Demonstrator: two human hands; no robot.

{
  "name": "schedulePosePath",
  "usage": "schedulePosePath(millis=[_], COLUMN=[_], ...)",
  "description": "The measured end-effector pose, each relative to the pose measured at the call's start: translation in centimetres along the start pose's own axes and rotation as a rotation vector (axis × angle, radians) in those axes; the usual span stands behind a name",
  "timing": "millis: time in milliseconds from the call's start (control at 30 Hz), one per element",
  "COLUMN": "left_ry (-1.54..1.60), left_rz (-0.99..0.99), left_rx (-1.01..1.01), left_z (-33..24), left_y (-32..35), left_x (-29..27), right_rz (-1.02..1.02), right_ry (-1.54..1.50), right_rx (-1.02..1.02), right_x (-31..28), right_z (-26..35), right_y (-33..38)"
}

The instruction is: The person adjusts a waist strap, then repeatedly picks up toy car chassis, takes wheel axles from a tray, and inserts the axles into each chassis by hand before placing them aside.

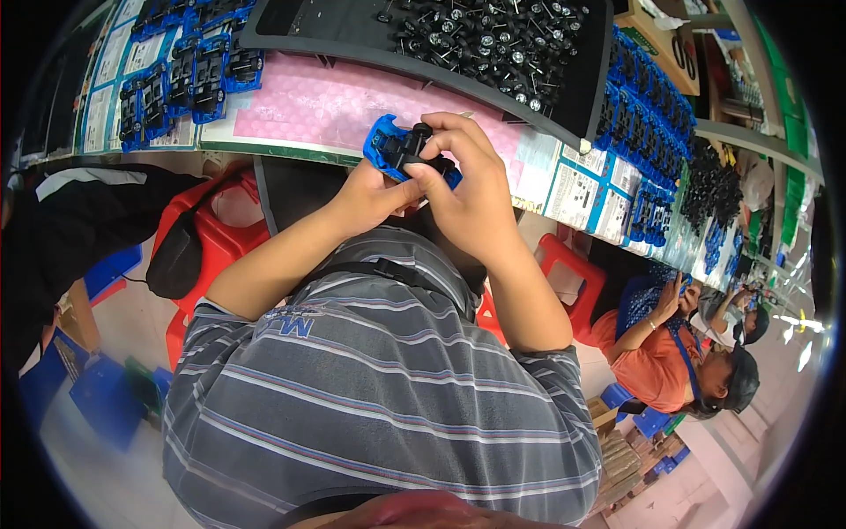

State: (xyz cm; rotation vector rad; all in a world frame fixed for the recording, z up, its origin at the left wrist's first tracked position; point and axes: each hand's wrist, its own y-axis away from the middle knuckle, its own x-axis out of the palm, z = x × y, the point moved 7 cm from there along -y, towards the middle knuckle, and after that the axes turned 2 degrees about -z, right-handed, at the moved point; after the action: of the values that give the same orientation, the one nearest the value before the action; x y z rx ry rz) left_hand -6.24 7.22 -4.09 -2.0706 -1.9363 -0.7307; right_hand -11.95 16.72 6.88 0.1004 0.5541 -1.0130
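A blue toy car [385, 145] with a black underside is held in front of me, just over the table's near edge. My left hand [374, 196] is closed around its lower side, some fingers hidden beneath it. My right hand [469, 181] is closed on the other side, thumb and fingers pressing near a black wheel [422, 132]. Whether the right hand also holds a loose wheel, I cannot tell. Past the hands stands a black tray [352, 40] with a heap of black wheels on metal axles [493, 44].
Pink bubble wrap [304, 101] covers the table before me. Rows of blue toy cars lie on the left [181, 84] and right [648, 106]. Red stools [211, 234] stand below the table edge. A co-worker in an orange top [656, 366] sits to the right.
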Motion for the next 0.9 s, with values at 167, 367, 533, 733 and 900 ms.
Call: schedulePosePath(millis=[167, 367, 533, 733, 900], left_ry=[-0.253, -0.209, 0.000, -0.041, 0.030], left_rz=[-0.004, -0.052, -0.073, -0.341, -0.508], left_rx=[0.066, 0.135, 0.036, 0.274, 0.418], left_z=[-0.1, -1.0, -3.2, -10.0, -17.0], left_y=[0.0, 1.0, 3.3, 7.1, 8.9], left_x=[-0.5, -1.9, -4.4, -12.0, -20.6], right_rz=[-0.001, -0.032, -0.184, -0.323, -0.310], right_ry=[0.032, 0.097, 0.266, 0.748, 0.754], right_rx=[-0.061, -0.125, -0.137, -0.302, -0.301], right_x=[1.3, 1.7, -1.1, -2.6, -2.4], right_z=[0.5, 1.1, -4.1, -9.7, -9.8], right_y=[-0.8, -1.8, -1.6, 1.0, 0.6])
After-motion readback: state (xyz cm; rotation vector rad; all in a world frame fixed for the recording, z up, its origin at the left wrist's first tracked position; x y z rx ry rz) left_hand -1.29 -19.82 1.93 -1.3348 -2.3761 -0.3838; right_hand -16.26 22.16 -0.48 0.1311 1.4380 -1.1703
